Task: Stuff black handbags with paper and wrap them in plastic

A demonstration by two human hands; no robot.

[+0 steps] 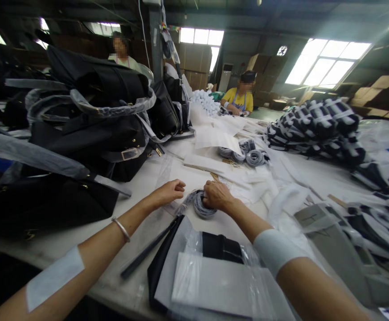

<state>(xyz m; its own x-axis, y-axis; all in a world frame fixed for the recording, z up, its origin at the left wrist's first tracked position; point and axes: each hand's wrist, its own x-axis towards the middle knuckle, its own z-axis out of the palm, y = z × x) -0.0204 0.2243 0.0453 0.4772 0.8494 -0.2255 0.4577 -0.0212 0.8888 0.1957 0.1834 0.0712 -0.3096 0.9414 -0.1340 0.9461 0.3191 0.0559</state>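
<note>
My right hand (218, 195) is closed on the edge of a coiled strap (204, 208), wrapped in cloudy plastic and lying on the table. A loose tail of the strap leads off to the left. Short of the coil, my left hand (171, 191) hovers with bent fingers a little apart and nothing visible in them. Nearest to me lies a black bag piece (221, 248), partly covered by a pale sheet (221, 283) and clear plastic. A thin dark strip (149, 249) lies left of it.
Black handbags (90, 138) with plastic-wrapped straps are piled at the left. More strap coils (254, 158) lie beyond my hands among white sheets (216, 139). Wrapped black rolls (314, 122) are heaped at the right, near a grey panel (334, 245). A co-worker (239, 98) sits across the table.
</note>
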